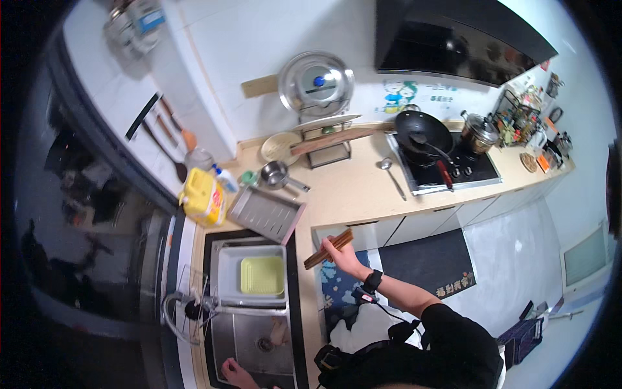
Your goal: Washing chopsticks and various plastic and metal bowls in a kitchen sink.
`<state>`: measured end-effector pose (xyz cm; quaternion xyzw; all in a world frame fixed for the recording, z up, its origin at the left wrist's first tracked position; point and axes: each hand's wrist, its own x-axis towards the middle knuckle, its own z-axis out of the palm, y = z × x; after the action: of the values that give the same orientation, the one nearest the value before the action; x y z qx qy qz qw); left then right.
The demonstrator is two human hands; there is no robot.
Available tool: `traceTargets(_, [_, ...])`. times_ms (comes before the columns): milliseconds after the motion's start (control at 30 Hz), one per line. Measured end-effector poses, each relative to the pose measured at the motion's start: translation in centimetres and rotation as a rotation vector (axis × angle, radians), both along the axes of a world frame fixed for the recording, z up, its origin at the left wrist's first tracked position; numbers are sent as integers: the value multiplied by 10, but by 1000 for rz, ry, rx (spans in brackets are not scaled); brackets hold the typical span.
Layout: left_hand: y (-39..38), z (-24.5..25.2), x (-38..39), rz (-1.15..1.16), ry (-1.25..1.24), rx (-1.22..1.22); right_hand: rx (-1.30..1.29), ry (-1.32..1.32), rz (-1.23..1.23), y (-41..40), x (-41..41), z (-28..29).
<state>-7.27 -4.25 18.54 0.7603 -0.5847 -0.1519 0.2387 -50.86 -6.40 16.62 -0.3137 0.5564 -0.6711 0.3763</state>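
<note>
My right hand [341, 255] is closed around a bundle of wooden chopsticks [321, 256], held over the counter's front edge beside the sink. Above the lower basin of the steel sink [223, 340] is my left hand [236, 373], its fingers curled; whether it holds something small cannot be told. A pale, soft-looking item [279, 331] lies by the drain. In the other basin sits a grey plastic tub [228, 277] with a light green basket [262, 275] in it.
A slotted drain tray [267, 214] lies beside the sink, near a yellow jug [204, 197] and a small saucepan [275, 174]. The faucet [170, 316] stands at the sink's left. Farther right are a ladle [394, 180], a wok [423, 133] and a steel pot [479, 131].
</note>
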Motion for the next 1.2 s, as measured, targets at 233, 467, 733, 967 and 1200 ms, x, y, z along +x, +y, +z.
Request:
traceTargets(233, [-30,10,-86,-20,24,33,-68,-99,-315,67,-121,3])
traceTargets(467, [-108,-54,-134,-289,35,-392,73,-40,-582,141,-205,-14])
traceTargets(733, [-93,-1,-145,-349,46,-327,111,71,-217,71,-187,-6])
traceTargets(967, [-34,31,-101,-378,250,-119,108,146,541,-42,-13,-18])
traceTargets(1200, [3,-2,-36,-414,188,-24,90,8,1291,-70,212,-11])
